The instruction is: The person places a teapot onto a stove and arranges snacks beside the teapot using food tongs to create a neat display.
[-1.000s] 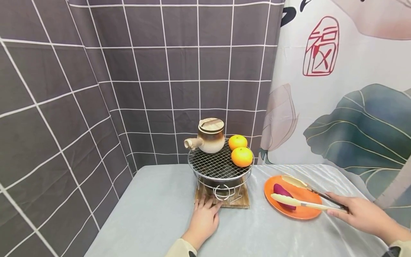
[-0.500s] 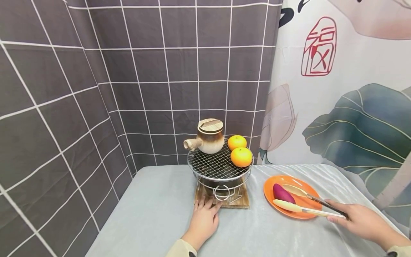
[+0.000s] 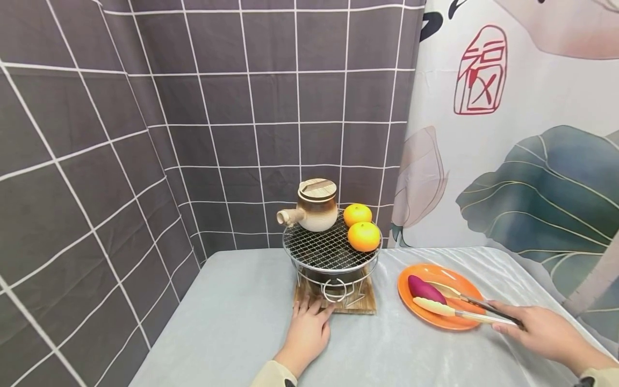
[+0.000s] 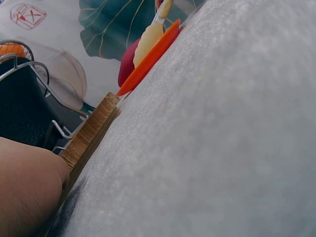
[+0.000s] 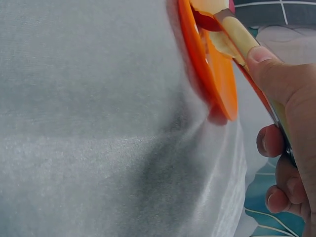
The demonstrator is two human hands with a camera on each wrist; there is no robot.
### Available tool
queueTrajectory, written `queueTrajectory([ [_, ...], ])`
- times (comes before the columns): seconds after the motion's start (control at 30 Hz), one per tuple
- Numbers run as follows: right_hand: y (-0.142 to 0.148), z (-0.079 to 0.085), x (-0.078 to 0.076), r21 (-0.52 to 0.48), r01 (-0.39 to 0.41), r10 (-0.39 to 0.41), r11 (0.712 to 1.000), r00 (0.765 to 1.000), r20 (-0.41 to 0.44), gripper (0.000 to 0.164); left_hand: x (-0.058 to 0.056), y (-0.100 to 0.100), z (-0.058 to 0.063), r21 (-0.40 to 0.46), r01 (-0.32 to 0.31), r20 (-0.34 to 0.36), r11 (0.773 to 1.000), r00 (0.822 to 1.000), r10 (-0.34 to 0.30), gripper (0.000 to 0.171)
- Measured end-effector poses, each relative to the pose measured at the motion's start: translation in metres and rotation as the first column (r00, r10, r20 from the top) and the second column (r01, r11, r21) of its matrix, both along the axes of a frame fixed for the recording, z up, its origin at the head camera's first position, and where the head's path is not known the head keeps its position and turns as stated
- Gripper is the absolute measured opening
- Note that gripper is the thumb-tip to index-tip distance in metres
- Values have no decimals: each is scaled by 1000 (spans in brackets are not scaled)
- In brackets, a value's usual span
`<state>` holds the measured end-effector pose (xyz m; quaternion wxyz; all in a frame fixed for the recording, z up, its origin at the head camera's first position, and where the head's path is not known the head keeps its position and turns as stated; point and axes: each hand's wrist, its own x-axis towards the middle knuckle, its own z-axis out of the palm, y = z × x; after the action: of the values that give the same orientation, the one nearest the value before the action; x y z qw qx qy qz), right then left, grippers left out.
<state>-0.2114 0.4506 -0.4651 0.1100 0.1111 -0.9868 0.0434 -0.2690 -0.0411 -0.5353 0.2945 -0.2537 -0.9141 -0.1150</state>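
Note:
My right hand grips a pair of tongs with cream-coloured tips, thumb on one arm and fingers curled round the other. The tips lie along a smooth purple sweet potato on an orange plate; firm contact on both sides is hard to tell. The right wrist view shows the thumb pressing the tongs above the plate. My left hand rests with fingers extended on the front edge of a wooden board, under a round stove with a wire grill.
On the grill stand a small brown-and-cream clay pot with a wooden lid and side handle, and two oranges. A pale grey cloth covers the table. Dark gridded curtain and a white printed curtain hang behind.
The right hand and tongs have shifted slightly, and the tongs' tips are closer together. The sweet potato has turned and slid a little left on the plate. My left hand stays put.

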Motion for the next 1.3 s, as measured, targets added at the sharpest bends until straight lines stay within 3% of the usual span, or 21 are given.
queueTrajectory([
  [0.2,4,5,-2,4,-20,20,1000,1000,-23,57,1,1,3,-11,-11,35,1000,999,11,38],
  [0.4,6,21,-10,23,15,-15,1000,1000,26,64,1,0,4,-15,-14,49,1000,999,15,39],
  [1.3,8,124,-18,151,-57,74,987,991,-112,59,3,0,5,-7,-10,47,1000,999,10,39],
])
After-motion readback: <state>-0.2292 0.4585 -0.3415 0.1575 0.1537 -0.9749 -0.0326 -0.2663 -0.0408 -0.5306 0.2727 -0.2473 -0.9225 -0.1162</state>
